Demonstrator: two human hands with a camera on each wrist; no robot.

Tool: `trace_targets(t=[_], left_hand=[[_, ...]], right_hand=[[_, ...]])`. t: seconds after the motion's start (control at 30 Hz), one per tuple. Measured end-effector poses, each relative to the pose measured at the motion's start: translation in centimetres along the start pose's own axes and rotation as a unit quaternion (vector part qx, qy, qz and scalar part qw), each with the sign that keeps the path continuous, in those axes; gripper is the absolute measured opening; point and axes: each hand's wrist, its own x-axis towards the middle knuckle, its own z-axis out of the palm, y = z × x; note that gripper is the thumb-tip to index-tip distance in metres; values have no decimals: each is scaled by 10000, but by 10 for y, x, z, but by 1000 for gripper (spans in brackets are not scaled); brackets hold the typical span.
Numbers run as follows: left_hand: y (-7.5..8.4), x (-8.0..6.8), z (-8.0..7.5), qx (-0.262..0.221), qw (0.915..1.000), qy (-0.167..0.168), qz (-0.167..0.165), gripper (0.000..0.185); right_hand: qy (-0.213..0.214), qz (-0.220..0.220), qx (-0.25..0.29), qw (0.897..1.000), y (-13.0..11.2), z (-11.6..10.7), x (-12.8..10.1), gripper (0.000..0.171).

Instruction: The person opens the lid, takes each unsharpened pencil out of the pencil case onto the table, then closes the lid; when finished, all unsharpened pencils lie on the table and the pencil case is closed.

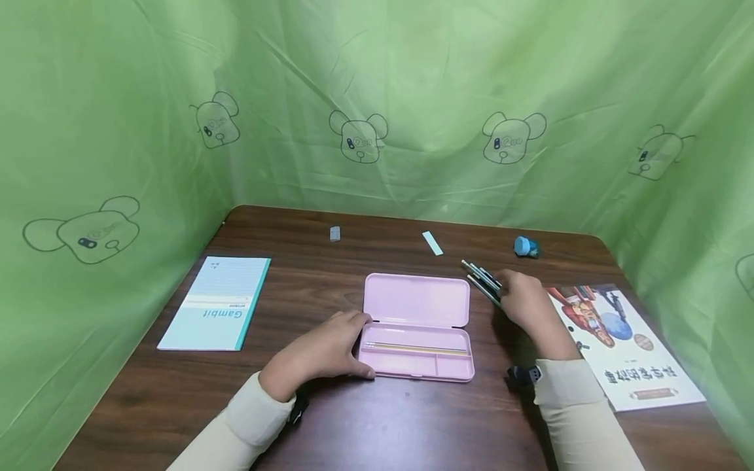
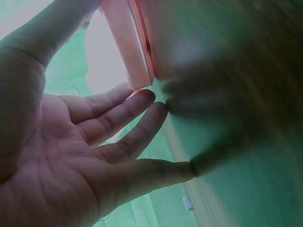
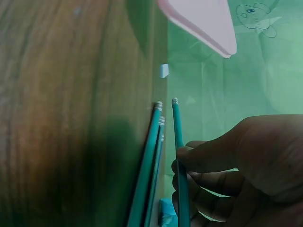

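An open pink pencil case point(image 1: 416, 307) lies mid-table with one wooden pencil point(image 1: 415, 348) in its tray. My left hand point(image 1: 338, 343) rests against the case's left end; in the left wrist view its fingers point(image 2: 123, 118) are nearly straight and touch the case corner point(image 2: 128, 42). Right of the case, my right hand point(image 1: 521, 297) is on a small bunch of green pencils point(image 1: 482, 280). In the right wrist view this hand point(image 3: 236, 161) pinches one green pencil point(image 3: 179, 156) lifted off the wood, while the others point(image 3: 149, 165) lie flat on the table.
A pale blue "Gambit" notebook point(image 1: 215, 304) lies at the left and a picture book point(image 1: 624, 343) at the right. Along the back lie a grey eraser point(image 1: 335, 233), a light blue strip point(image 1: 432, 243) and a blue sharpener point(image 1: 526, 246). Green sheeting point(image 1: 377, 98) walls the table.
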Motion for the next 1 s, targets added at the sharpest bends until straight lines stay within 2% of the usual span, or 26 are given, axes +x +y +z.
trace_targets(t=[0.2, 0.73, 0.87, 1.0], left_hand=[[1, 1, 0, -8, 10000, 10, 30, 95], [0, 0, -1, 21, 9999, 85, 127, 93], [0, 0, 0, 1, 9999, 81, 104, 93], [0, 0, -1, -10, 9999, 76, 98, 92]], right_hand=[[-156, 34, -80, 9998, 4, 6, 1, 33], [-384, 267, -184, 9987, 6, 12, 5, 34], [-328, 110, -206, 9992, 6, 12, 5, 34], [-198, -135, -235, 9994, -4, 3, 1, 35]])
